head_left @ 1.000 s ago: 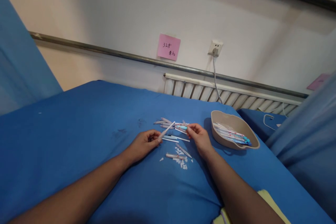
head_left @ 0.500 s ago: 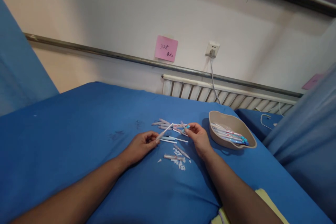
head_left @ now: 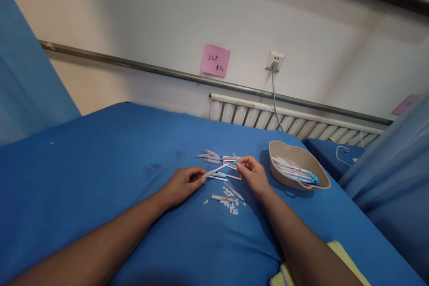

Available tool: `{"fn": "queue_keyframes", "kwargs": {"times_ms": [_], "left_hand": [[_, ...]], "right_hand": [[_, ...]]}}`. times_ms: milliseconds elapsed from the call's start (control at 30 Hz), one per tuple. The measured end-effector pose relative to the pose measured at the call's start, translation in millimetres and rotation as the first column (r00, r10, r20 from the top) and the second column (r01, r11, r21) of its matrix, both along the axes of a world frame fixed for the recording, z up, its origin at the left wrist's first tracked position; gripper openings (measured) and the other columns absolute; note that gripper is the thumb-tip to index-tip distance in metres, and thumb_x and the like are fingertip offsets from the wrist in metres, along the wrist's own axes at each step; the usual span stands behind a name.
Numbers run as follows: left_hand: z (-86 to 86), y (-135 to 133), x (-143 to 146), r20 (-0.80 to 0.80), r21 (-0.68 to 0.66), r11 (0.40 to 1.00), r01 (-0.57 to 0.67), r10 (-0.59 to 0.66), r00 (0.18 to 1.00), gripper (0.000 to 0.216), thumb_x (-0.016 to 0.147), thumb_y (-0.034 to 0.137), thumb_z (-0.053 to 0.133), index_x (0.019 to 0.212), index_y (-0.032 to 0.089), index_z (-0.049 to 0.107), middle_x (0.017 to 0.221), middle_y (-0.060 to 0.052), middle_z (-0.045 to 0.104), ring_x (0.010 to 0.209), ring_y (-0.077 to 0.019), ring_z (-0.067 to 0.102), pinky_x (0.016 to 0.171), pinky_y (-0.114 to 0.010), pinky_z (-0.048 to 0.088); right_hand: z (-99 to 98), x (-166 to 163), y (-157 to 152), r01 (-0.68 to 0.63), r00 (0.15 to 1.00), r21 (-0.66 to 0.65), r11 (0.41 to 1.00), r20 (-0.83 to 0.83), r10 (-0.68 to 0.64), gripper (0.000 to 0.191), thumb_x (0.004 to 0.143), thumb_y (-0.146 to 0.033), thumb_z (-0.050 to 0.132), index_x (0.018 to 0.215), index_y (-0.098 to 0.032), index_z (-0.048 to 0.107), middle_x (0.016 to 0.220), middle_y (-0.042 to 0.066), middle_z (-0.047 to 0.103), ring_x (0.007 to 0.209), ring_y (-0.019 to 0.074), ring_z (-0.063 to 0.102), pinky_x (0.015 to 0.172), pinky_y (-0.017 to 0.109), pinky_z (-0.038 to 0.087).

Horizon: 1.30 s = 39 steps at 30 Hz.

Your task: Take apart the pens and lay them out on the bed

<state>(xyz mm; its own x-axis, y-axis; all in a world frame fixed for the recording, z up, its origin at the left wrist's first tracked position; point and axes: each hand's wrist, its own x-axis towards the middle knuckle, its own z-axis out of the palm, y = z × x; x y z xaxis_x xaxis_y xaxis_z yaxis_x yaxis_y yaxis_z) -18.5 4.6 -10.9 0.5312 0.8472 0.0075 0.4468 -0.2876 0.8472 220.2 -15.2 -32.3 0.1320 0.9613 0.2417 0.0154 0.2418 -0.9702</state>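
Note:
Between the thumb and fingers of my left hand [head_left: 183,186] is a slim pen-like stick [head_left: 216,170], pale pink near the grip and white toward its tip. It points up and right toward my right hand [head_left: 254,177]. My right hand is closed in a pinch on a small blue cap [head_left: 236,162]. A loose pile of pale pen barrels [head_left: 212,157] lies just beyond my hands. White sticks [head_left: 219,178] rest beneath the held one. Nearer me are a patterned pen barrel [head_left: 223,198], another slanted barrel [head_left: 234,191] and several tiny white pieces [head_left: 233,208].
A beige basket [head_left: 324,181] at the right holds several pens with blue ends [head_left: 296,173]. A blue sheet [head_left: 110,165] covers the surface. Yellow cloth [head_left: 338,250] lies by my right forearm. A radiator [head_left: 248,114] and wall socket [head_left: 275,61] are behind.
The stick in my left hand has tipped lower, its white end moving closer to my right hand. Less of the blue cap shows in my right fingers. The view has shifted slightly.

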Motion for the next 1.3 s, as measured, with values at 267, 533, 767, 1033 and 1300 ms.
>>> {"fn": "queue_keyframes", "kwargs": {"times_ms": [267, 533, 767, 1033, 1300], "left_hand": [[1.4, -2.5, -2.1, -0.090, 0.073, 0.993, 0.090, -0.083, 0.992, 0.031, 0.082, 0.039, 0.047, 0.098, 0.019, 0.065, 0.083, -0.001, 0.065, 0.075, -0.0170, 0.056, 0.067, -0.023, 0.041], [4.8, -3.8, -2.4, -0.004, 0.045, 0.998, 0.053, -0.053, 0.999, 0.031, 0.080, 0.039, 0.050, 0.096, 0.019, 0.067, 0.087, -0.002, 0.067, 0.080, -0.0197, 0.058, 0.071, -0.025, 0.042], [-4.5, 4.0, -2.1, 0.111, -0.064, 0.998, -0.016, 0.023, 0.994, 0.032, 0.076, 0.043, 0.056, 0.092, 0.017, 0.066, 0.080, -0.001, 0.065, 0.074, -0.0174, 0.058, 0.068, -0.024, 0.042], [-5.9, 5.3, 1.3, 0.157, -0.151, 0.987, -0.050, 0.074, 0.985, 0.035, 0.072, 0.042, 0.058, 0.093, 0.016, 0.064, 0.077, -0.001, 0.063, 0.070, -0.0166, 0.056, 0.065, -0.024, 0.043], [-6.4, -0.6, -0.3, 0.097, -0.055, 0.999, 0.002, 0.003, 0.995, 0.032, 0.076, 0.043, 0.056, 0.092, 0.017, 0.065, 0.075, 0.000, 0.061, 0.068, -0.0154, 0.052, 0.063, -0.023, 0.040]], "right_hand": [[3.1, -3.7, -5.0, 0.017, 0.991, -0.025, 1.000, 0.130, -0.013, 0.028, 0.066, -0.044, 0.069, 0.076, -0.018, 0.066, 0.072, -0.001, 0.060, 0.054, 0.0103, 0.048, 0.053, 0.023, 0.041], [4.1, -0.7, -6.5, -0.030, 0.996, -0.023, 0.999, 0.079, 0.032, 0.026, 0.067, -0.043, 0.070, 0.077, -0.019, 0.066, 0.061, -0.003, 0.058, 0.051, 0.0102, 0.046, 0.052, 0.023, 0.039], [-11.8, 2.4, 3.0, -0.065, 0.997, -0.071, 0.995, 0.027, 0.067, 0.026, 0.073, -0.043, 0.063, 0.088, -0.022, 0.068, 0.066, -0.001, 0.063, 0.057, 0.0133, 0.054, 0.058, 0.026, 0.044], [-5.5, 8.1, -1.6, 0.045, 0.864, 0.107, 0.993, 0.494, -0.093, 0.027, 0.066, -0.016, 0.068, 0.087, -0.031, 0.073, 0.085, 0.001, 0.071, 0.088, 0.0234, 0.057, 0.089, 0.041, 0.037], [23.7, -1.8, -10.4, 0.094, 0.979, -0.165, 0.982, -0.164, -0.121, 0.036, 0.068, -0.037, 0.070, 0.099, -0.019, 0.066, 0.085, 0.004, 0.072, 0.065, 0.0158, 0.058, 0.057, 0.025, 0.042]]}}
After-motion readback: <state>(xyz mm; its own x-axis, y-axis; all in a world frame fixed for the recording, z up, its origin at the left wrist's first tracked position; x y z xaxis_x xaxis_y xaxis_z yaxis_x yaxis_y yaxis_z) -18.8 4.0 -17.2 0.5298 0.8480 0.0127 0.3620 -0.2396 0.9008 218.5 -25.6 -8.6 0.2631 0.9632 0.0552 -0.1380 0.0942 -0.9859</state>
